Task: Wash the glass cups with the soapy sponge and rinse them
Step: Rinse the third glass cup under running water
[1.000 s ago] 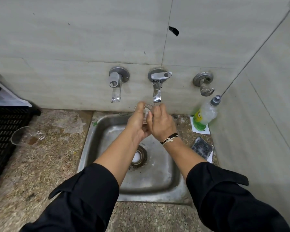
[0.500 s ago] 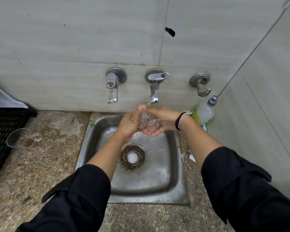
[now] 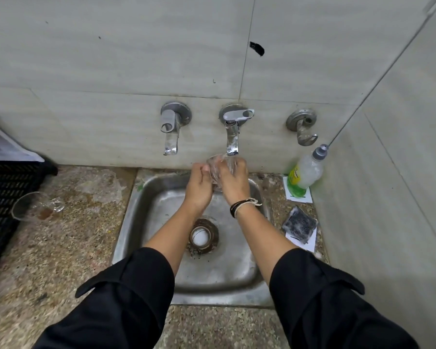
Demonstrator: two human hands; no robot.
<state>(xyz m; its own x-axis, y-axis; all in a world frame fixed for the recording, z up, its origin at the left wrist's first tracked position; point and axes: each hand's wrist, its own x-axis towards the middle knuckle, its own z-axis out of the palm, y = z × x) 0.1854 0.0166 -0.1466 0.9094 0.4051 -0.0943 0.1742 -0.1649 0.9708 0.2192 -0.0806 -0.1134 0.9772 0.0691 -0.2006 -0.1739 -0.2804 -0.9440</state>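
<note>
Gripping glass cup (image 3: pixel 218 170) between hands (image 3: pixel 217 185), under tap (image 3: pixel 232 137)

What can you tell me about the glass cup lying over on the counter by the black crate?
The glass cup is clear, with a small handle, and lies tipped on its side on the speckled stone counter, its open mouth facing left toward the black crate. A brownish residue sits inside against its lower wall. It looks unwashed. It lies left of the sink, and no hand touches it; whether it touches the crate is unclear.
</note>
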